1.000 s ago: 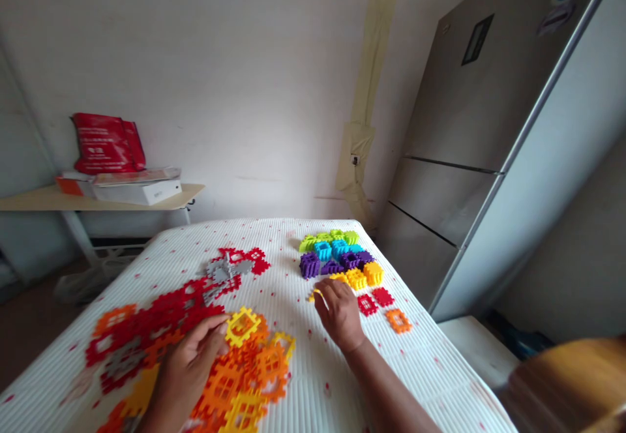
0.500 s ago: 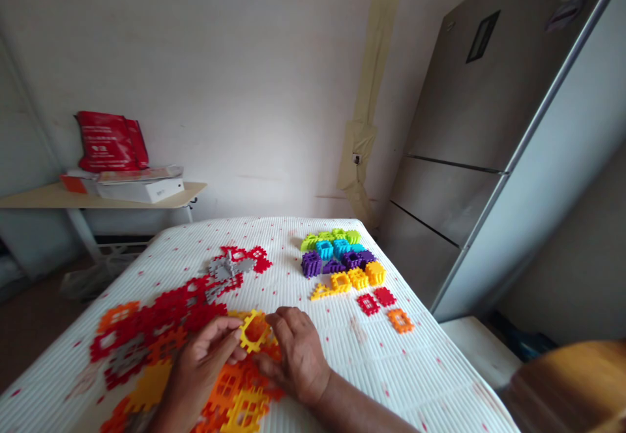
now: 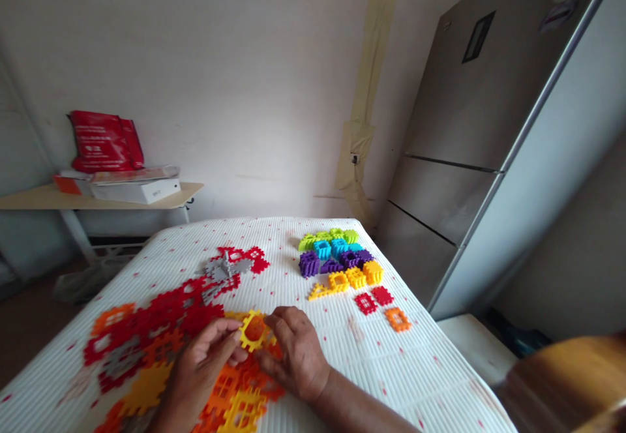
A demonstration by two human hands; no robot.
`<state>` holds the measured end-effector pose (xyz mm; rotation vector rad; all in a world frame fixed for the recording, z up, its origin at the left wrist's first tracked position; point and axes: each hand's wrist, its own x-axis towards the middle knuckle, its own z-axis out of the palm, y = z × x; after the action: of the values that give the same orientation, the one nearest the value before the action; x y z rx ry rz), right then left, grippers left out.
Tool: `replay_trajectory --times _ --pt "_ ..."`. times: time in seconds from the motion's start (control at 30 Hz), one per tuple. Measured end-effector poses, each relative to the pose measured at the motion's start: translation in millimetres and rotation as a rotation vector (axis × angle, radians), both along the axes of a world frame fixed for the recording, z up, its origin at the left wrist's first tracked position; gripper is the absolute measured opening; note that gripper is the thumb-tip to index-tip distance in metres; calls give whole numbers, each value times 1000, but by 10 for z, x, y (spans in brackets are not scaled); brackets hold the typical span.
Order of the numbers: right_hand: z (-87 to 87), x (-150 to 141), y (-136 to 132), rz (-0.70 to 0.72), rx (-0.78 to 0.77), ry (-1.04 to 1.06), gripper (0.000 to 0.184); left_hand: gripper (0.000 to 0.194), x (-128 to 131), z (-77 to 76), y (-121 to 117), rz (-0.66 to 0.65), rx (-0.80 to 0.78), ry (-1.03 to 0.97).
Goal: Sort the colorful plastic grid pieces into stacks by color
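My left hand point(image 3: 198, 368) and my right hand point(image 3: 296, 355) meet over a heap of flat plastic building tiles. Between their fingertips they hold one yellow square tile point(image 3: 253, 330), lifted a little above the heap. Under the hands lie orange and yellow tiles point(image 3: 235, 397); red and grey tiles point(image 3: 166, 312) spread to the left. Farther right stands a block of assembled cubes in green, blue, purple and yellow point(image 3: 337, 258), with a loose yellow piece point(image 3: 319, 291) beside it.
Two red tiles point(image 3: 374, 299) and an orange tile point(image 3: 397, 319) lie near the right edge of the white ribbed table cover point(image 3: 430, 374). A fridge point(image 3: 489, 139) stands at the right. A side table with a red bag and boxes point(image 3: 107, 159) is at the back left.
My right hand has come back from the yellow cubes at the right to the heap and joined my left hand on the yellow tile. A loose yellow piece now lies by the cubes.
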<state>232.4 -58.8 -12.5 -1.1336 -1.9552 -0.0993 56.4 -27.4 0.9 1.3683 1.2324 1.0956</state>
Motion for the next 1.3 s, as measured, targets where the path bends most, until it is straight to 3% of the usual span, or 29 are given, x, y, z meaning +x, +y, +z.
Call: replay_trajectory --times 0.17,0.47,0.67,0.97,1.3 --pt "61 151 37 -64 28 40 38 54 -24 -108 52 3 18 -19" --pt "46 604 208 -279 114 115 33 43 -41 -334 126 -59 59 99" --pt "62 926 283 -416 149 137 31 35 4 -285 86 -57 84 135" --pt "82 1753 255 -798 166 397 41 34 5 -288 93 -91 102 185" --pt "84 1918 206 -903 143 379 45 34 -35 -467 150 -112 82 164"
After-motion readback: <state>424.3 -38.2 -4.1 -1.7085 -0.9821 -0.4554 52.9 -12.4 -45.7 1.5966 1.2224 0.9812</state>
